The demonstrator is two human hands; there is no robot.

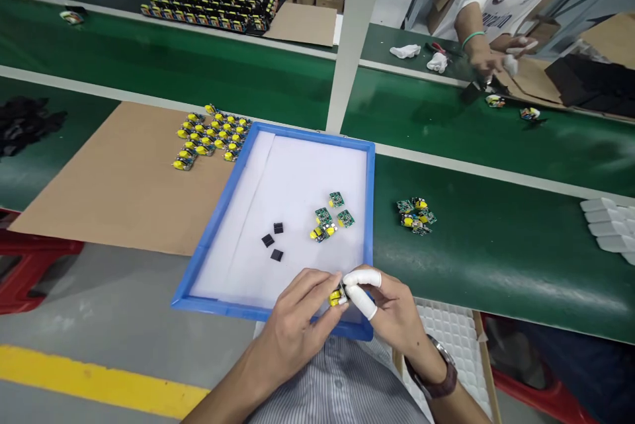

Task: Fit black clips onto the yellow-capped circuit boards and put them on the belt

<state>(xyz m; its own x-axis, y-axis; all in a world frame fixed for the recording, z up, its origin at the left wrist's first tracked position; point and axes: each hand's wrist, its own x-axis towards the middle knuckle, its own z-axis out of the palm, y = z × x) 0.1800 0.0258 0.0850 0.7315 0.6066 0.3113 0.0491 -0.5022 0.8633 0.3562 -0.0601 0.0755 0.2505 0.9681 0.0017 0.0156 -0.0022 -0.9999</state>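
Observation:
Over the near edge of a blue-rimmed white tray (368,225), my left hand (300,315) pinches a small circuit board (337,296) with a yellow component. My right hand (389,308), with white finger cots on thumb and forefinger, grips the same board from the other side. Fingers cover much of the board. Inside the tray, a few green circuit boards (323,215) with yellow parts lie right of the middle. Farther left are three small black square pieces (268,240).
Cardboard (133,179) on the left carries several yellow-topped boards (203,139). A cluster of boards (415,215) sits right of the tray. Behind runs a green conveyor (446,120) with a metal post (350,47). Across it, a co-worker's hand (486,63) handles a part. White plastic trays (610,225) lie far right.

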